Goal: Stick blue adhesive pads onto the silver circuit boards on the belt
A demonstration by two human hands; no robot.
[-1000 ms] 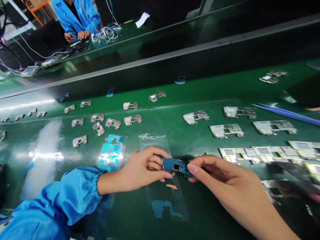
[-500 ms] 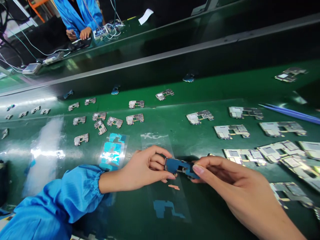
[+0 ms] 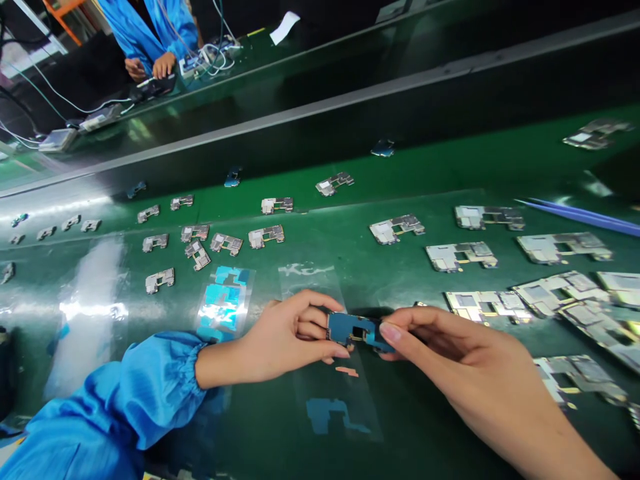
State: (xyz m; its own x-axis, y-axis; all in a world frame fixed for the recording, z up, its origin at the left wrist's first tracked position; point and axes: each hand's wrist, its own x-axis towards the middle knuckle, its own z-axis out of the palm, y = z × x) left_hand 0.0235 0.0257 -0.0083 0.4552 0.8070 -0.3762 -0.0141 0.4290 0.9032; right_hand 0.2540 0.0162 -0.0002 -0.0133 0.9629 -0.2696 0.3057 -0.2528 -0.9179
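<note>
My left hand [image 3: 300, 327] and my right hand [image 3: 440, 353] both hold a small phone circuit board [image 3: 357, 329] by its ends, just above the green bench. Blue film covers most of its top, with a rectangular opening near the middle. My fingers hide both of its ends. Below the board lies a clear plastic sheet [image 3: 330, 393] with a small orange strip [image 3: 347, 371] and a blue film shape [image 3: 325, 415] on it. Next to my left wrist is a second clear sheet [image 3: 224, 303] carrying blue film pieces.
Several bare metal-shielded boards [image 3: 460, 257] lie in loose rows across the green bench, with larger ones crowding the right. Blue tweezers [image 3: 580, 220] lie at the right. Beyond a grey rail, a co-worker's hands [image 3: 150, 67] work among cables and devices.
The board has turned slightly and now sits more level between my hands. The boards on the bench appear shifted slightly upward and to the right in the view.
</note>
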